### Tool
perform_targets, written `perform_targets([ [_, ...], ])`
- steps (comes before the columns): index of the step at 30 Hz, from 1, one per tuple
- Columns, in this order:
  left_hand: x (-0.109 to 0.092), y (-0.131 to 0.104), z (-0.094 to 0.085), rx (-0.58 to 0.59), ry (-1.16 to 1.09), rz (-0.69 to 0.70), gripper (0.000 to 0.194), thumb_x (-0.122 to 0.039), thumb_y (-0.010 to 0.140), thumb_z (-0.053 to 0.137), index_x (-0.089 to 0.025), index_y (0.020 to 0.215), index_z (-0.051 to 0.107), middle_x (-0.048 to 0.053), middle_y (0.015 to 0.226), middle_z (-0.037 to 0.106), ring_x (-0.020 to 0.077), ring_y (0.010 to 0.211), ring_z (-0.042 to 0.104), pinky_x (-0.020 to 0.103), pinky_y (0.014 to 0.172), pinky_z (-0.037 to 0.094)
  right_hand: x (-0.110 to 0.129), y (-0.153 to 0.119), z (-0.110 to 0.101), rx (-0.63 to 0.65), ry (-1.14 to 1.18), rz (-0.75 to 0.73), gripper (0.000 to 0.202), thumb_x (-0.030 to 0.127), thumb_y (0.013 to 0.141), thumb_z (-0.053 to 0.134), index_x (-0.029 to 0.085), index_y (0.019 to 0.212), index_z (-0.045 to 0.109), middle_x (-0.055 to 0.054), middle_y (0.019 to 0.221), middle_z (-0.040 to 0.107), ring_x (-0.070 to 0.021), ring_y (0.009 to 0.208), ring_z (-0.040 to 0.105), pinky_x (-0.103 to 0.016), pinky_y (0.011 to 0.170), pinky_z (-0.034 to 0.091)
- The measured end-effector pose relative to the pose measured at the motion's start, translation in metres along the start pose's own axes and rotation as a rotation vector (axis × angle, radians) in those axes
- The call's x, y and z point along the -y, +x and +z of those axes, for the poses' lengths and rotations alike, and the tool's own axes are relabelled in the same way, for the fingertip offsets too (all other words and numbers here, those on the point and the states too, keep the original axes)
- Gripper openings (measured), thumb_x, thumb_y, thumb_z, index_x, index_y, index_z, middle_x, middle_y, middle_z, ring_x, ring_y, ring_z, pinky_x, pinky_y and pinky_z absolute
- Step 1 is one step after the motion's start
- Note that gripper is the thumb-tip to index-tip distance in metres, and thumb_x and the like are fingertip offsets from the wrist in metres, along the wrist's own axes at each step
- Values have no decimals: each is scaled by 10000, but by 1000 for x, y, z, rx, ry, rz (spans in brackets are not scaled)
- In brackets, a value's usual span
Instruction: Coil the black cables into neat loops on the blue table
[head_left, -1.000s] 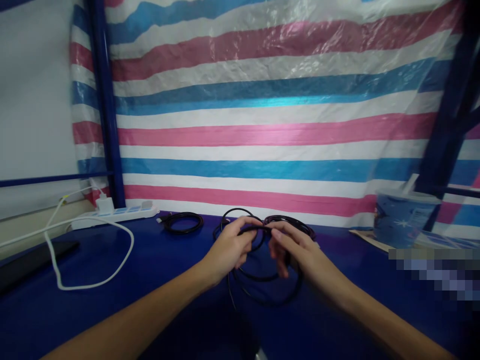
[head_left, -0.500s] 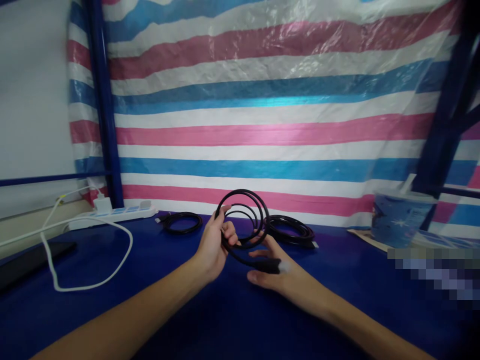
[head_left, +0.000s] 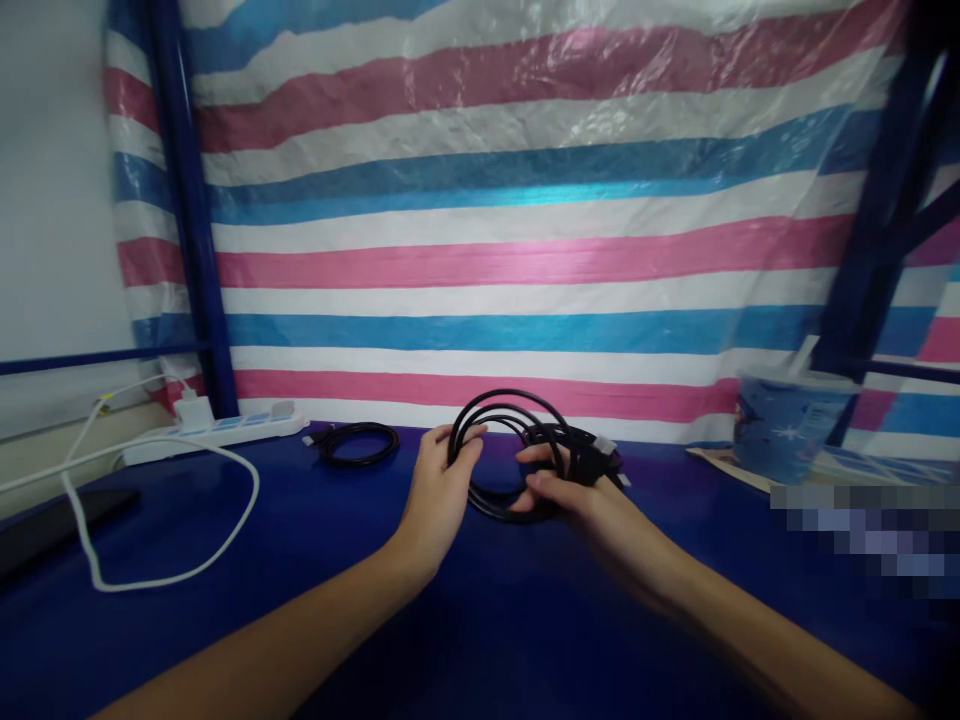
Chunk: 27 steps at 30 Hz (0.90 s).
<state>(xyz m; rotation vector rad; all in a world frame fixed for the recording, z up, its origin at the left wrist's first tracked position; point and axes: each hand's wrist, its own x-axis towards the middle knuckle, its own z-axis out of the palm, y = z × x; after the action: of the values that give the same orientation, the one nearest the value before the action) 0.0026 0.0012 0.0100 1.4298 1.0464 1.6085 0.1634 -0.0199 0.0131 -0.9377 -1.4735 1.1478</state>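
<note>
While a power strip [head_left: 217, 436] lies at ten o'clock on the blue table [head_left: 300, 530], the left hand [head_left: 441, 480] curls loosely round a black cable [head_left: 512, 514] at twelve, the right hand [head_left: 576, 492] pinches it, and striped sheeting [head_left: 480, 265] backs a cup [head_left: 787, 428] at two.

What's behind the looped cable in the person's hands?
Behind the held cable, a second black coil lies on the blue table, with the striped sheet beyond. The held cable and right hand hide parts of that coil from view.
</note>
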Motion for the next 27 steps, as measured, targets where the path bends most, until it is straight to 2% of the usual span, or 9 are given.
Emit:
perform_targets([
  [2, -1, -2, 2, 37, -152, -110, 271, -261, 823, 566, -179, 1073, 629, 96, 1223, 554, 199, 1077, 547, 321, 922, 417, 1, -1, -1, 43, 10, 65, 401, 272, 761, 577, 149, 1129, 472, -32, 716, 675, -190, 790, 615, -354, 829, 412],
  [4, -4, -5, 4, 107, -279, -212, 278, -237, 820, 555, -157, 1083, 592, 109, 1118, 613, 180, 865, 629, 319, 787, 483, 2, -2, -1, 31, 14, 115, 493, 244, 739, 561, 126, 1201, 434, -31, 696, 677, -187, 762, 614, -341, 803, 415],
  [6, -5, -7, 5, 165, -291, -252, 189, -221, 824, 528, -111, 958, 605, 96, 867, 663, 138, 625, 618, 284, 653, 482, 3, -1, -1, -7, -19, 139, 579, 223, 715, 543, 112, 1265, 402, -23, 662, 669, -186, 727, 606, -331, 773, 413],
  [8, -6, -7, 4, 213, -255, -242, 173, -231, 830, 508, -99, 758, 592, 46, 616, 599, 101, 483, 545, 239, 546, 428, 5, 0, -2, -38, -100, 136, 609, 216, 698, 527, 109, 1286, 410, -19, 632, 657, -185, 691, 588, -322, 726, 402],
  [10, -6, -6, 2, 283, -277, -223, 200, -258, 825, 522, -112, 698, 572, -26, 485, 466, 58, 390, 422, 216, 480, 370, 5, 2, -3, -44, -192, 108, 577, 223, 701, 508, 116, 1265, 451, -23, 628, 652, -183, 669, 567, -318, 685, 386],
  [14, -6, -7, -3, 470, -336, -238, 196, -321, 816, 567, -131, 838, 610, -110, 436, 227, 30, 357, 164, 195, 415, 288, -2, 6, -7, 3, -322, 82, 494, 203, 690, 505, 145, 1180, 508, -5, 633, 608, -170, 664, 539, -318, 688, 380],
  [19, -12, -8, -8, 670, -404, -264, 463, -548, 864, 421, -142, 710, 583, -112, 388, 153, 35, 339, 118, 193, 401, 222, -12, 11, -13, -31, -418, -69, 167, 201, 679, 558, 179, 844, 544, 0, 736, 527, -147, 700, 481, -302, 671, 375],
  [23, -16, -3, -10, 659, -472, -341, 574, -636, 854, 319, -166, 565, 477, -103, 380, 132, 39, 331, 119, 203, 407, 228, -6, 7, -8, -27, -338, -102, 161, 302, 755, 576, 187, 704, 474, -20, 755, 559, -171, 773, 527, -330, 748, 398],
  [27, -17, 1, -8, 531, -386, -266, 372, -477, 849, 469, -172, 638, 502, -101, 409, 208, 48, 339, 178, 218, 434, 287, -1, 1, -2, 46, -77, -102, 215, 395, 841, 516, 187, 894, 495, 6, 632, 566, -171, 675, 594, -349, 727, 450],
])
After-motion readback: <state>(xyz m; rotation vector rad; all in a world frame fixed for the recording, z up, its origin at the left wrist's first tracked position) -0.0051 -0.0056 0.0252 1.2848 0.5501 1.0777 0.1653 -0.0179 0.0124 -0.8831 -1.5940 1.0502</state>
